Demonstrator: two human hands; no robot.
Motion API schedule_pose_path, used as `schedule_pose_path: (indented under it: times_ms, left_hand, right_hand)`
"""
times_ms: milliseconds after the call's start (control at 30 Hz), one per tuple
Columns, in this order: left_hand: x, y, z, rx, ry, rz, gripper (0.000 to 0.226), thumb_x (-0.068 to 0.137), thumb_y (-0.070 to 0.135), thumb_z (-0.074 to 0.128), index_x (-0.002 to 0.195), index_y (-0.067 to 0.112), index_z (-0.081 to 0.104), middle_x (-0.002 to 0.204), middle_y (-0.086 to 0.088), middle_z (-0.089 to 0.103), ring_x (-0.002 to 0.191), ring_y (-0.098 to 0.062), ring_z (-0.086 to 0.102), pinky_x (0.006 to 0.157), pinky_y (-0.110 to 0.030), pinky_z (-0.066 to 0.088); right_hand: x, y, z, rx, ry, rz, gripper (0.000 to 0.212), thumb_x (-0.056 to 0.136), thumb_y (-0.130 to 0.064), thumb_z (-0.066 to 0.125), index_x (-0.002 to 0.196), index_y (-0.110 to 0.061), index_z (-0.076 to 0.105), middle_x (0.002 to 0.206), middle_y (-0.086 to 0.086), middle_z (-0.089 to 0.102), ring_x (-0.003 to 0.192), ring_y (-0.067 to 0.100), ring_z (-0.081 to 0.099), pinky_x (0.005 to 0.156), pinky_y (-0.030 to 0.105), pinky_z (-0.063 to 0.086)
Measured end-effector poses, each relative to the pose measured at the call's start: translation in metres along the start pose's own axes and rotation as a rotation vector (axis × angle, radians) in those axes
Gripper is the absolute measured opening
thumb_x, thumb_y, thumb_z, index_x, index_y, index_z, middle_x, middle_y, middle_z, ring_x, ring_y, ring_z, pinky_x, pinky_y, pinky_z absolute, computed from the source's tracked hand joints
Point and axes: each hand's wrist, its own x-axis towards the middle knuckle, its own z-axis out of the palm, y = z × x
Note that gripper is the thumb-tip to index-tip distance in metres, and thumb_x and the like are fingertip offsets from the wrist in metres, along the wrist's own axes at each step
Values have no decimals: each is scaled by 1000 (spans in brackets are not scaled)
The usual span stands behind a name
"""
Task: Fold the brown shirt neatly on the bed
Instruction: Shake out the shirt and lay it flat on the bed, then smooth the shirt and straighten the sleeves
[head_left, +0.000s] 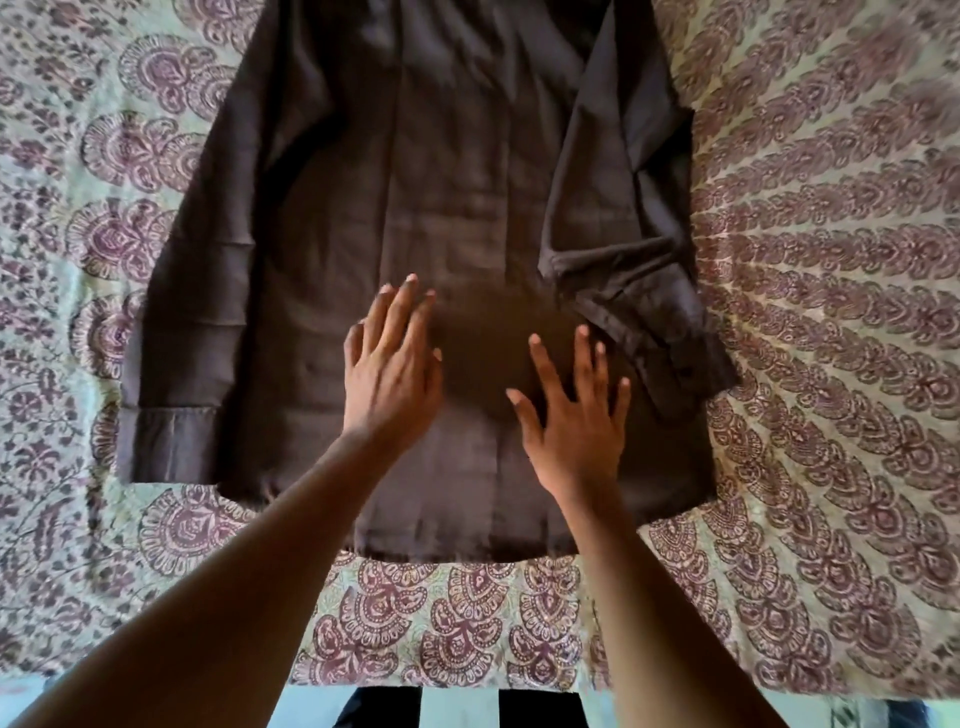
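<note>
The shirt (415, 208) lies spread flat on the bed (831, 260), hem toward me and collar end running out past the top of view, so I have the whole body within reach for folding. On the left, its sleeve (176, 364) lies straight down along the side, cuff (166, 447) flat on the patterned bedspread; I judge that side is not yet folded in. My left hand (389, 374) rests on the middle of the body, palm down, fingers together and extended, gripping nothing; it looks placed to press the cloth flat and hold it from sliding. Just beside it, my right hand (571, 421) is also palm down on the fabric, fingers spread wide and holding nothing, which spreads pressure over more cloth. Whether either palm is pressing or only hovering close I cannot tell. To the right, the other sleeve (613, 234) is already turned in over the body, its cuff end bunched and rumpled near my right fingertips (584, 332). I judge that sleeve needs smoothing before the left one comes across, or the fold will set with a lump.
</note>
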Motion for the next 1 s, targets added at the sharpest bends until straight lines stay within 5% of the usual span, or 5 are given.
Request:
schedule_pose_path:
  times_ms: [167, 300, 500, 800, 1000]
  left_hand:
    - [56, 55, 16, -72, -119, 100, 77, 87, 38, 52, 159, 21, 32, 171, -3, 19, 158, -27, 16, 120, -52, 28]
    - [91, 99, 32, -185, -256, -26, 92, 88, 49, 62, 164, 34, 11, 172, 11, 3, 160, -17, -4, 127, -51, 10]
    - [101, 111, 50, -27, -408, -131, 121, 77, 68, 69, 157, 45, -19, 166, 17, -29, 155, -17, -27, 126, -53, -4]
    - [108, 118, 44, 21, -512, -189, 122, 80, 70, 67, 152, 49, -29, 159, 21, -41, 153, -19, -31, 125, -54, -4]
    - [119, 149, 29, -39, -370, -308, 110, 63, 48, 78, 156, 39, 21, 163, 5, 11, 149, -31, 11, 115, -60, 21]
  right_hand:
    - [16, 54, -39, 155, 188, 162, 58, 102, -48, 47, 151, -17, 49, 145, 16, 60, 125, 37, 63, 86, 49, 60]
    - [59, 79, -74, 404, 483, 319, 48, 101, -39, 61, 138, -9, 55, 104, 8, 78, 88, 31, 76, 63, 31, 53]
    - [112, 108, -83, -10, 129, 302, 61, 66, -63, 83, 116, -34, 63, 126, 15, 45, 113, 39, 45, 86, 51, 44]
    - [165, 218, -157, 126, 471, 683, 28, 85, -31, 75, 105, -13, 70, 144, 12, 44, 140, 38, 34, 106, 59, 34]
    - [175, 255, -177, -37, 394, 226, 27, 78, -14, 85, 95, 5, 73, 116, 22, 67, 105, 38, 62, 85, 45, 49]
